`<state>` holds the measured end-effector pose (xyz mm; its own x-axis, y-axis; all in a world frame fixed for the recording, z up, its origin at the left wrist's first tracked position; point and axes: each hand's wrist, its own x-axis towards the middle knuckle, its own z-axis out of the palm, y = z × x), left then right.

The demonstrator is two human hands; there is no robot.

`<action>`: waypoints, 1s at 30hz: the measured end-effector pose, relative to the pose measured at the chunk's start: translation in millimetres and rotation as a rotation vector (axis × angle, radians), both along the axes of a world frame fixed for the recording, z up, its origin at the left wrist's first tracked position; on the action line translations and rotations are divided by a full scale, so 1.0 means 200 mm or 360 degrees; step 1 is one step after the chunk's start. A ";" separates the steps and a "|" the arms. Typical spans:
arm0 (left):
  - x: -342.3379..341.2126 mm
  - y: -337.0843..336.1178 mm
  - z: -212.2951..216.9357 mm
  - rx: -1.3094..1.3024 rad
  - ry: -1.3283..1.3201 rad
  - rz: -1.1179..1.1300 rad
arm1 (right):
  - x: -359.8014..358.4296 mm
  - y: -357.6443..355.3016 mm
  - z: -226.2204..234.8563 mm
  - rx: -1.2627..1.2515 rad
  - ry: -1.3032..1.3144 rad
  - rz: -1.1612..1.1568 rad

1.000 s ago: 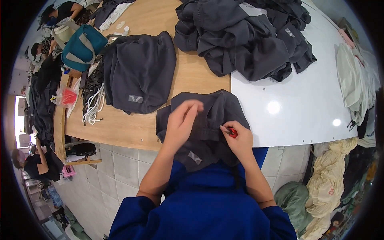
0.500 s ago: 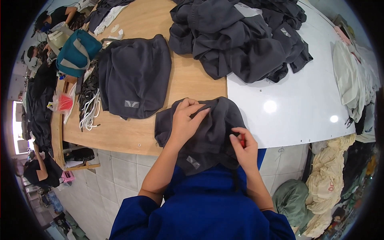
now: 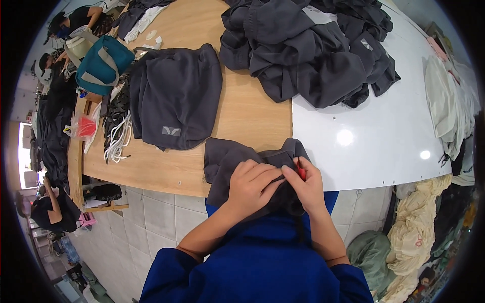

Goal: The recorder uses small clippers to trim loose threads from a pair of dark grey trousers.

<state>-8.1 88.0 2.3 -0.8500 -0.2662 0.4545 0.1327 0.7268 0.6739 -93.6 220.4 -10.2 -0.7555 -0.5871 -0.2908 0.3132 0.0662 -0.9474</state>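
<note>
A dark grey garment (image 3: 222, 160) lies bunched at the table's near edge, part of it hanging over my lap. My left hand (image 3: 251, 186) is closed on its cloth, thumb and fingers pinching a fold. Right beside it, my right hand (image 3: 307, 184) is curled with a small red tool (image 3: 302, 171) held in its fingers; most of the tool is hidden, so its exact kind does not show. The thumb of that hand meets the cloth by the left fingertips. To the left lies a flat, folded dark grey garment (image 3: 174, 96) with a light grey patch.
A big heap of dark grey garments (image 3: 308, 55) covers the far middle. White cords (image 3: 118, 141) and a teal bag (image 3: 105, 65) sit at the left. Cream cloth (image 3: 417, 217) is piled low at the right. Other people (image 3: 53, 207) work at the far left.
My left hand has come down and right, now meeting the right hand. The garment has been turned and drawn nearer me; its light patch no longer shows.
</note>
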 end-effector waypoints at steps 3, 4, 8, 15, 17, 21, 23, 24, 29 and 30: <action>0.02 0.01 -0.01 0.0125 -0.0133 0.0004 | 0.01 0.03 0.01 -0.0144 -0.0368 -0.0113; 0.02 0.00 0.00 0.0165 -0.0113 0.0104 | 0.00 0.07 -0.03 -0.0201 -0.0527 -0.0043; -0.03 0.01 0.03 0.0118 -0.0227 0.0344 | 0.03 0.14 -0.10 -0.0380 -0.0647 0.0073; -0.07 -0.06 -0.01 0.0693 -0.0694 -0.0122 | 0.01 0.13 -0.03 -0.0258 -0.0363 0.0093; -0.07 -0.05 -0.04 0.1101 -0.0762 0.0004 | 0.03 0.10 0.02 -0.0135 -0.0208 0.0006; -0.08 -0.05 -0.05 0.1054 -0.0587 0.0007 | 0.09 0.08 0.10 -0.0151 0.0461 -0.0356; -0.08 -0.05 -0.03 0.0989 -0.0572 0.0049 | 0.06 0.08 0.15 0.0306 0.1147 -0.0104; -0.08 -0.04 -0.01 0.0989 -0.0572 0.0049 | 0.05 0.07 0.15 0.0370 0.1253 -0.0116; -0.07 -0.01 0.08 0.0461 -0.0576 0.0106 | -0.01 0.09 0.16 0.0623 0.1805 -0.0096; -0.06 -0.01 0.08 0.0462 -0.0577 0.0110 | -0.02 0.09 0.17 0.0718 0.1951 -0.0092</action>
